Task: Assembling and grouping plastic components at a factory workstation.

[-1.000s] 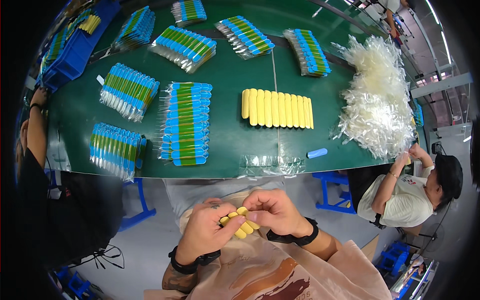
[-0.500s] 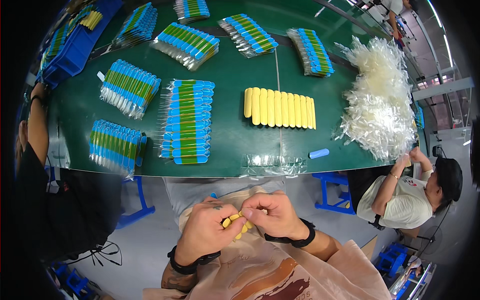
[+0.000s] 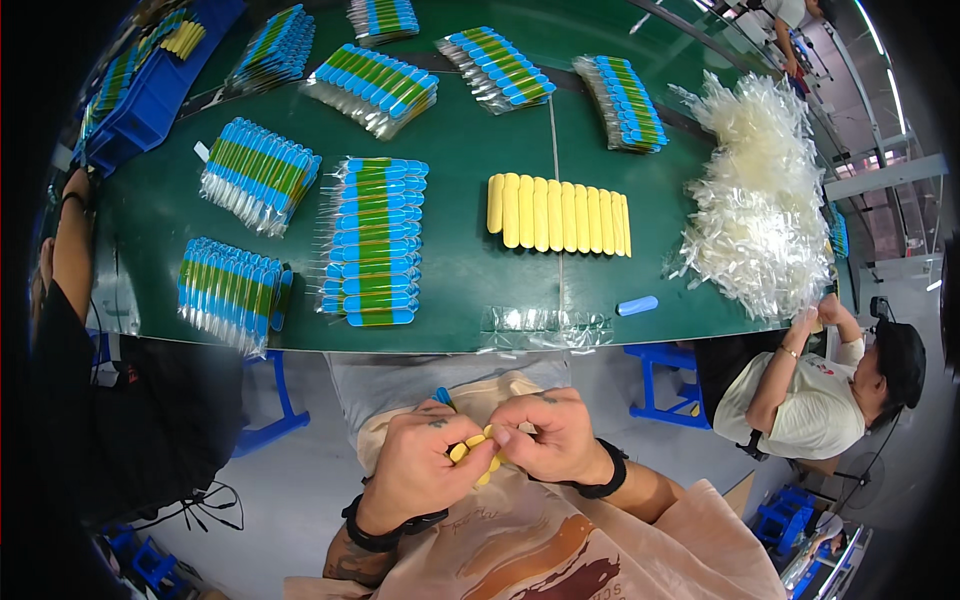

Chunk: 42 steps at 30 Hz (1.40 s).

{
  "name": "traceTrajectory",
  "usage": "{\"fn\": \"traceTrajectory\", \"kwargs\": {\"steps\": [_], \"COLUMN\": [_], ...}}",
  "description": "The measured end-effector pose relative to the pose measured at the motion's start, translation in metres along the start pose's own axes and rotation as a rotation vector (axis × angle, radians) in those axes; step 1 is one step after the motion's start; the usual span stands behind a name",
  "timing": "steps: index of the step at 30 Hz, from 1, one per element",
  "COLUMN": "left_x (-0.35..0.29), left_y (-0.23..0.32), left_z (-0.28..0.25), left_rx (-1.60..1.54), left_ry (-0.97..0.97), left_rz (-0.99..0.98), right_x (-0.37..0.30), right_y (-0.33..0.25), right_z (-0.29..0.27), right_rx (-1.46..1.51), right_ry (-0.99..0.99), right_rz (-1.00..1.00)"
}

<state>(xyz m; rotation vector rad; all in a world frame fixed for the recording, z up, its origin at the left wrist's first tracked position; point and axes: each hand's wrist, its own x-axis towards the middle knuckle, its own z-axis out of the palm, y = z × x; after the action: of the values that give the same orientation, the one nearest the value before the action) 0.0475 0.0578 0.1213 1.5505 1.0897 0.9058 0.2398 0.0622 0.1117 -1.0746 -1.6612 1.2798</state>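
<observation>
Close to my body, below the table edge, my left hand [image 3: 425, 462] is closed round a small bunch of yellow, round-ended strips [image 3: 458, 452] that look like nail files. A blue strip end [image 3: 443, 397] sticks out above its knuckles. My right hand [image 3: 550, 432] pinches at the near ends of the same bunch, thumb against forefinger; its fingertips partly cover what they grip. Ahead on the table lies a row of yellow nail files [image 3: 555, 214], side by side. A single blue nail file [image 3: 637, 306] rests to the right, near the table edge.
Stacks of blue-and-green bagged files [image 3: 375, 240] cover the left and far parts of the green table [image 3: 460, 300]. A heap of clear plastic bags [image 3: 755, 200] stands at right. A blue crate [image 3: 150, 110] is far left. People sit on both sides; clear film [image 3: 545, 330] lies at the edge.
Both hands have shifted slightly while still gripping the bunch. More of the blue strip end shows above my left hand. The things on the table have kept their places.
</observation>
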Motion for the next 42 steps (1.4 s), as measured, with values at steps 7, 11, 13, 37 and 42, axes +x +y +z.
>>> {"fn": "traceTrajectory", "kwargs": {"steps": [7, 11, 13, 37, 42], "left_x": [-0.003, -0.003, -0.002, 0.005, 0.004], "left_y": [-0.001, 0.000, 0.000, 0.020, 0.017], "left_z": [0.005, 0.006, 0.006, -0.006, -0.005], "left_rx": [-0.007, 0.001, -0.043, -0.013, 0.103], "left_ry": [-0.003, -0.009, 0.036, -0.125, -0.168], "left_rz": [0.011, 0.011, -0.014, -0.115, -0.034], "right_x": [-0.007, -0.009, -0.011, 0.010, 0.011], "right_y": [0.007, 0.008, 0.010, -0.006, -0.010], "right_z": [-0.002, -0.003, -0.003, -0.024, -0.024], "right_rx": [0.026, 0.048, 0.062, -0.384, -0.556], "right_ry": [0.003, -0.002, 0.002, -0.042, -0.081], "right_rz": [-0.025, -0.015, -0.016, -0.434, -0.434]}}
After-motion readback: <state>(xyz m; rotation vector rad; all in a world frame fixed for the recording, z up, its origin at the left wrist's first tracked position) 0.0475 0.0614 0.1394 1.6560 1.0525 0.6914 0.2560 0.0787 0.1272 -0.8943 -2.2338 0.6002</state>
